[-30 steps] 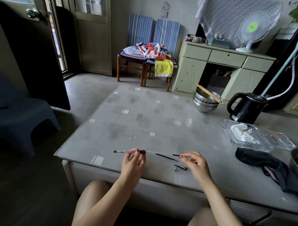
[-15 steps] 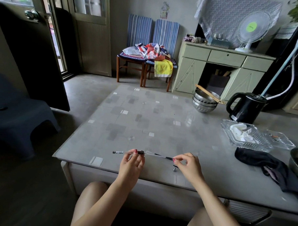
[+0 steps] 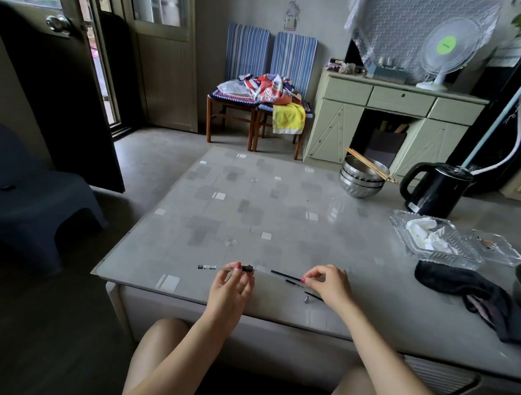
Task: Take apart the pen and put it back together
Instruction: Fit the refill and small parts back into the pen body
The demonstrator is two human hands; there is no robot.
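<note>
The right hand [image 3: 328, 285] has eased back right since a moment ago, drawing the thin black refill [image 3: 285, 275] further out of the clear pen barrel [image 3: 232, 268], fingertips pinched on the refill's end. The left hand [image 3: 230, 288] pinches the barrel near its dark grip, held level just above the counter [image 3: 282, 210] near its front edge. A small metal tip [image 3: 307, 300] lies on the counter beside the right hand. Over right, a clear tray [image 3: 401, 230] holds crumpled white tissue [image 3: 428, 233].
</note>
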